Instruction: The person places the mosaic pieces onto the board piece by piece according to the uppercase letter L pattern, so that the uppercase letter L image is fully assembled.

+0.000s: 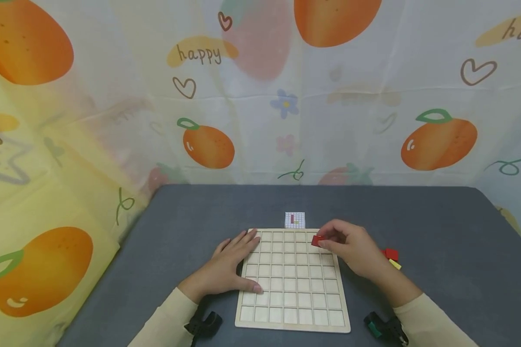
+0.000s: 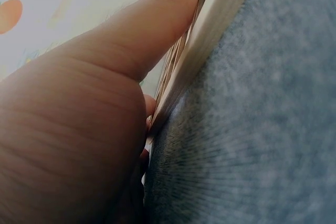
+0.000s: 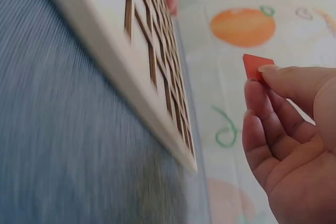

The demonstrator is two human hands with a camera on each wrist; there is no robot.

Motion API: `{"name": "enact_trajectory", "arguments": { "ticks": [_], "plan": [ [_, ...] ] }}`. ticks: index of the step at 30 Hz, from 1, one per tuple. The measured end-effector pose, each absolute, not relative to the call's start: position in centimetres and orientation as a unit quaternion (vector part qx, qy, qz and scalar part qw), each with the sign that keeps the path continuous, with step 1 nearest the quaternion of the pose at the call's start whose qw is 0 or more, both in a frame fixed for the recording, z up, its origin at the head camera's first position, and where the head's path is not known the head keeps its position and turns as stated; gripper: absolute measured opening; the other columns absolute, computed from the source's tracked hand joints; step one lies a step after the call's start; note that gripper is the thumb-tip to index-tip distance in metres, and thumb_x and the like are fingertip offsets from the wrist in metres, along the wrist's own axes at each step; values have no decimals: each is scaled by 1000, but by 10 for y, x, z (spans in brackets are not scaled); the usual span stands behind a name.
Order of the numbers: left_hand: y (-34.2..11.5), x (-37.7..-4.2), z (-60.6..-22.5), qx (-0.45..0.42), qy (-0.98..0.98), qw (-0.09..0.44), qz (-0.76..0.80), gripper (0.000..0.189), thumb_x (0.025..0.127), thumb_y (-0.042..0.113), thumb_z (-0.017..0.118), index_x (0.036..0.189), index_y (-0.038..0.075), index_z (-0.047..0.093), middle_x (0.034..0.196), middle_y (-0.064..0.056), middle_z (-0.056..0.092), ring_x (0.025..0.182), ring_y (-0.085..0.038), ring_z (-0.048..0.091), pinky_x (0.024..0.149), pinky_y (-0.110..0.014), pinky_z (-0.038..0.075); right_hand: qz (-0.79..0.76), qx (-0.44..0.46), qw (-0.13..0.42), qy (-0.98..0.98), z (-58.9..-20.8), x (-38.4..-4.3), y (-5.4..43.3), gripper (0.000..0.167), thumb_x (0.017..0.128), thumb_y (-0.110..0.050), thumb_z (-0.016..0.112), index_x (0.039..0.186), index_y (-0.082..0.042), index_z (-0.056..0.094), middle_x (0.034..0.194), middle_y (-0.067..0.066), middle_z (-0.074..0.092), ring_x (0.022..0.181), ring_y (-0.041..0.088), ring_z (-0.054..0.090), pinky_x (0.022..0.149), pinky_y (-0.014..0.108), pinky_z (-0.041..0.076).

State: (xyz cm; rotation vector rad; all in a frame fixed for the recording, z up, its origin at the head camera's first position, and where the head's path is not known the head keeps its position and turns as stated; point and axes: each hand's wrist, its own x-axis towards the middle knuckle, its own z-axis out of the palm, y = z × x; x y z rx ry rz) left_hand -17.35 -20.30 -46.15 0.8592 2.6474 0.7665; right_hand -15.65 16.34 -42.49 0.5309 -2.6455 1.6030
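A pale wooden grid board (image 1: 290,285) with rows of square cells lies on the grey table. My right hand (image 1: 351,243) pinches a red square tile (image 1: 317,240) between thumb and fingers over the board's upper right part. In the right wrist view the tile (image 3: 257,66) shows clear of the board, its lower edge in the fingertips. My left hand (image 1: 231,267) rests on the board's left edge with fingers spread and the thumb on the cells. The left wrist view shows the thumb (image 2: 152,30) lying along the board's side.
Just behind the board lies a small printed card (image 1: 294,220) with a grid and coloured blocks. Beside my right forearm are red tiles (image 1: 391,254) and a yellow piece (image 1: 395,264), partly hidden by the arm. A fruit-print cloth (image 1: 252,111) hangs behind the table.
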Motion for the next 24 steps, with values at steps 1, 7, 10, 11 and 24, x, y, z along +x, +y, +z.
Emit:
{"name": "enact_trajectory", "arguments": {
  "ticks": [1, 7, 10, 11, 24],
  "plan": [
    [-203, -173, -461, 295, 909, 128, 264, 125, 81, 75, 85, 175, 16, 26, 182, 1, 9, 166, -26, 2, 124, -67, 0, 514, 172, -4, -841, -425, -158, 159, 13, 101, -4, 79, 112, -11, 76, 100, -3, 73, 89, 22, 70, 76, 33, 57],
    [-203, -173, -461, 295, 910, 126, 264, 124, 82, 74, 85, 175, 15, 27, 182, 1, 10, 166, -26, 2, 124, -67, 0, 521, 184, -37, -833, -425, -166, 136, 11, 104, -7, 77, 113, -12, 77, 104, -3, 74, 95, 22, 70, 82, 36, 58],
    [-203, -172, -461, 294, 910, 125, 264, 124, 82, 74, 85, 175, 15, 27, 182, 1, 10, 166, -26, 3, 124, -67, 1, 522, 190, -45, -830, -422, -171, 126, 9, 104, -8, 76, 112, -11, 77, 105, -2, 73, 96, 21, 70, 83, 39, 58],
    [-203, -172, -460, 294, 910, 125, 263, 124, 82, 74, 84, 175, 15, 27, 182, 1, 10, 166, -26, 3, 124, -67, 1, 521, 191, -44, -831, -421, -173, 123, 8, 104, -8, 76, 112, -11, 77, 105, -2, 73, 96, 21, 70, 83, 40, 58],
    [-203, -172, -461, 301, 913, 116, 252, 119, 85, 73, 81, 174, 14, 29, 181, 0, 12, 166, -27, 4, 124, -68, 3, 494, 193, -80, -844, -425, -197, 89, 7, 104, -6, 75, 108, -11, 77, 97, -4, 70, 89, 16, 67, 83, 41, 56]
  ]
}}
